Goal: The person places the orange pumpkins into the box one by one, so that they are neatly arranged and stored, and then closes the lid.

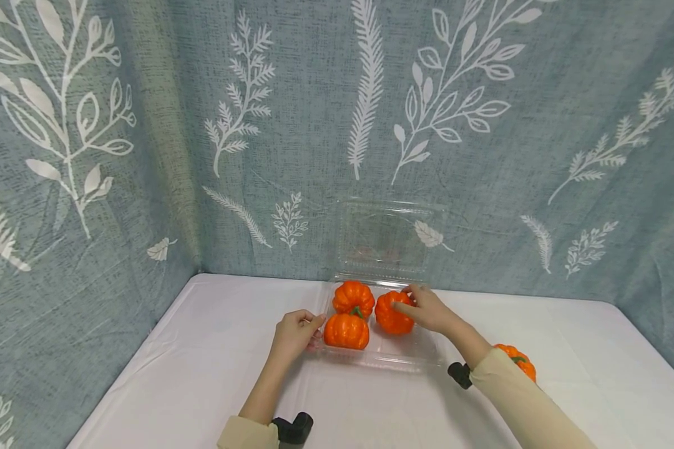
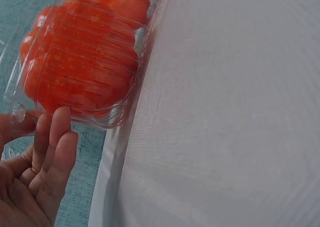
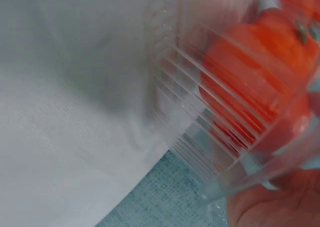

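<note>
A clear plastic clamshell container (image 1: 393, 360) lies on the white table with its lid raised at the back. Inside are three small orange pumpkins: a front left one (image 1: 346, 332), a back left one (image 1: 352, 295) and a right one (image 1: 392, 317). My left hand (image 1: 297, 333) pinches the container's left rim between thumb and fingers; the left wrist view shows the fingers (image 2: 62, 147) at its corner. My right hand (image 1: 429, 308) grips the right pumpkin, thumb in front, fingers over its far side. In the right wrist view that pumpkin (image 3: 250, 82) shows blurred through the container wall.
A further orange pumpkin (image 1: 525, 365) sits on the table at the right, partly hidden by my right sleeve (image 1: 522, 399). The transparent lid (image 1: 390, 240) stands up against the blue-green leaf-patterned curtain (image 1: 309, 125) behind the white table (image 1: 213, 324).
</note>
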A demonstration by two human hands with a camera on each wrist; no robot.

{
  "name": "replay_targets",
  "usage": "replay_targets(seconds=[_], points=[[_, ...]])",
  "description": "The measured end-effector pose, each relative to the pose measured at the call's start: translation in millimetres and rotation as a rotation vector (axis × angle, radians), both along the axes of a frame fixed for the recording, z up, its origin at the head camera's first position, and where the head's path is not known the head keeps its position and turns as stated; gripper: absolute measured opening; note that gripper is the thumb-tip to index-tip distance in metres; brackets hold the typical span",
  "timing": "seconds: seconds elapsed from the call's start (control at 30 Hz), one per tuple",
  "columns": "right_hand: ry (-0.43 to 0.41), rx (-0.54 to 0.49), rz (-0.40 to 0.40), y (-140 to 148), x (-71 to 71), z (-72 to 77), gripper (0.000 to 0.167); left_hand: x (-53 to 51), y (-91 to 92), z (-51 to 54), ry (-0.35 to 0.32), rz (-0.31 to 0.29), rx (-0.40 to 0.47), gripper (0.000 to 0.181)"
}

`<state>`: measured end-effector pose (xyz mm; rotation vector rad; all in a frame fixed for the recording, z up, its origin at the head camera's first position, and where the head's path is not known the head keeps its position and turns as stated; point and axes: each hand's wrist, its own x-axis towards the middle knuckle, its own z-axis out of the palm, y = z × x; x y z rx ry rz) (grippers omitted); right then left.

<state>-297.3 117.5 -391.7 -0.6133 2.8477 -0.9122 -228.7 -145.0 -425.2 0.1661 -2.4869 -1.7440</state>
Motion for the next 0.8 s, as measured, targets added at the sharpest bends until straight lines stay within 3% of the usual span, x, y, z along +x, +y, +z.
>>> replay_targets(seconds=[0.23,0.8], points=[[0.033,-0.047,-0.092,-0.9,0.4,-2.7,0.041,0.1,0.2,0.4,-0.002,-0.003,0.006,0.024],[0.139,-0.159,-0.123,-0.3,3.3,-1.1,0.039,-0.5,-0.5,-0.4,-0.003,-0.004,-0.012,0.025]])
